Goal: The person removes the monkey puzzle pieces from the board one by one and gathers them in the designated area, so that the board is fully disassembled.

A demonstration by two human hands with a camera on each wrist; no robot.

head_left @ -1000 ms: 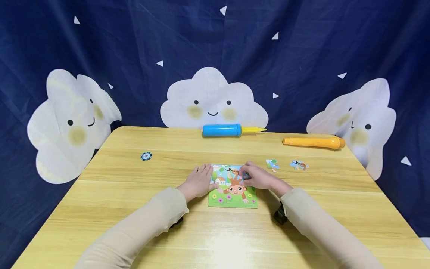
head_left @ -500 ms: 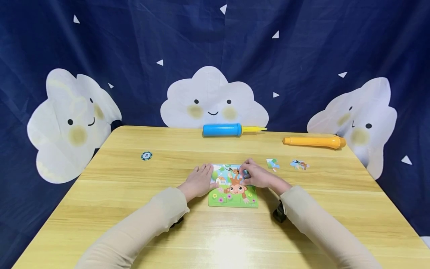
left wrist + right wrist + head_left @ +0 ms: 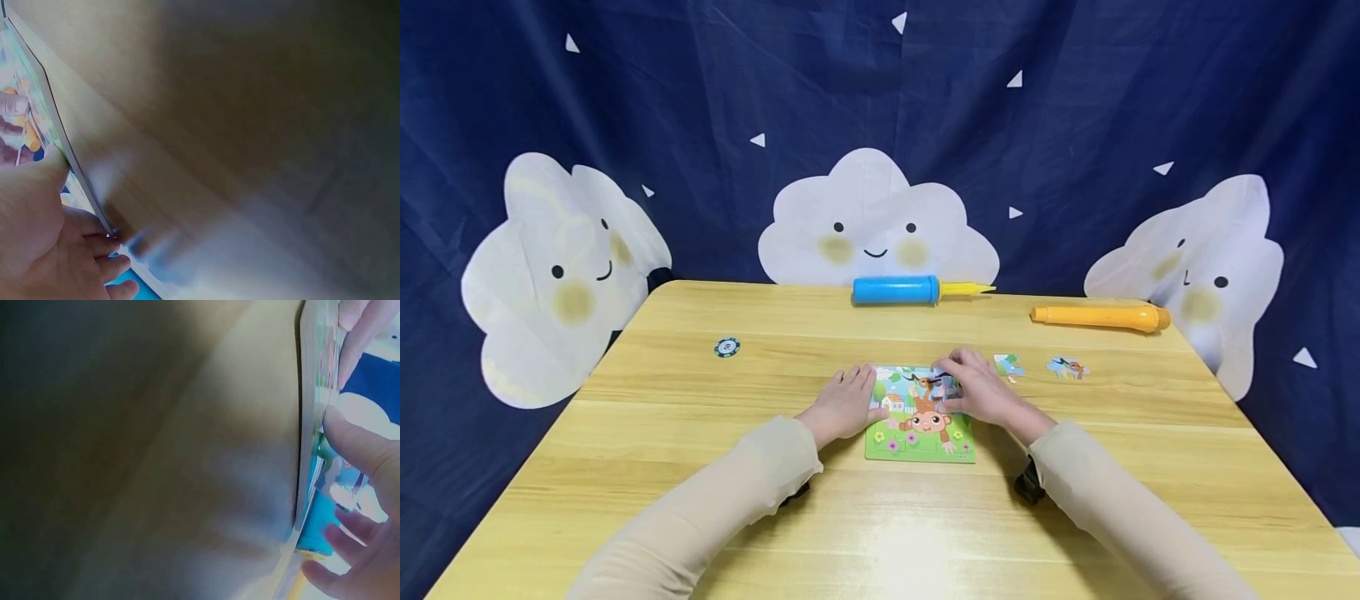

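Observation:
A jigsaw puzzle board point(image 3: 917, 452) with an upside-down monkey picture lies on the table. My left hand point(image 3: 845, 405) rests along its left edge, fingers fairly straight and thumb over the picture. At the board's upper right, my right hand point(image 3: 981, 393) pinches a puzzle piece point(image 3: 342, 482) between thumb and fingers. In the right wrist view the piece stands tilted, one edge close to the board. In the head view my fingers partly cover it. To the right of that hand lie a loose corner piece point(image 3: 1008, 365) and another loose puzzle piece point(image 3: 1067, 367).
A blue balloon pump point(image 3: 897, 290) with a yellow nozzle lies at the table's back edge. Right of it is an orange stick-shaped object point(image 3: 1100, 317) with a rounded end. A poker chip point(image 3: 727, 347) lies at left. A dark blue cloth point(image 3: 880, 92) with clouds hangs behind.
My right hand has shifted slightly up, its fingers spreading out further over the upper right of the board. My left hand and the loose pieces have stayed put.

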